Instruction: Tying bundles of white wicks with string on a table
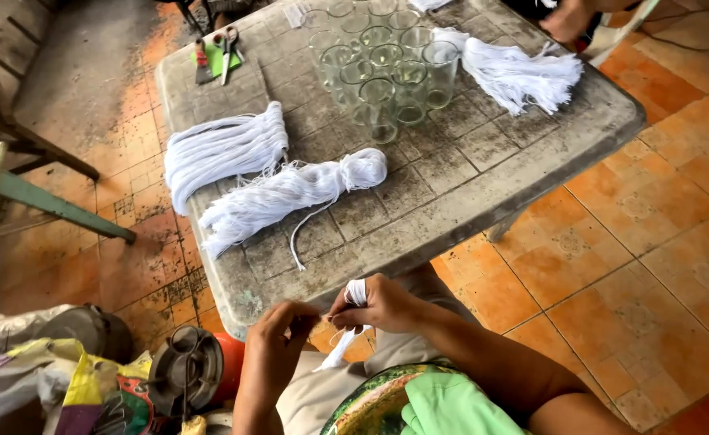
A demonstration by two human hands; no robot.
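Observation:
My right hand (382,306) is closed around a small hank of white string (356,292) wound over its fingers, just below the near edge of the grey plastic table (467,193). Close beside it, my left hand (283,329) pinches the loose end of the same string, which hangs down toward my lap. On the table lie two bundles of white string: a flat one (221,149) at the left and a knotted one (290,193) nearer me. A third bundle (519,74) lies at the far right, next to a cluster of several clear drinking glasses (382,68).
Scissors and a small blade on a green card (219,55) lie at the table's far left corner. Another person's hand (568,20) shows at the top right. A red gas canister with burner (197,366) and bags stand at my left. A green bench (16,193) stands left. Orange tiled floor surrounds.

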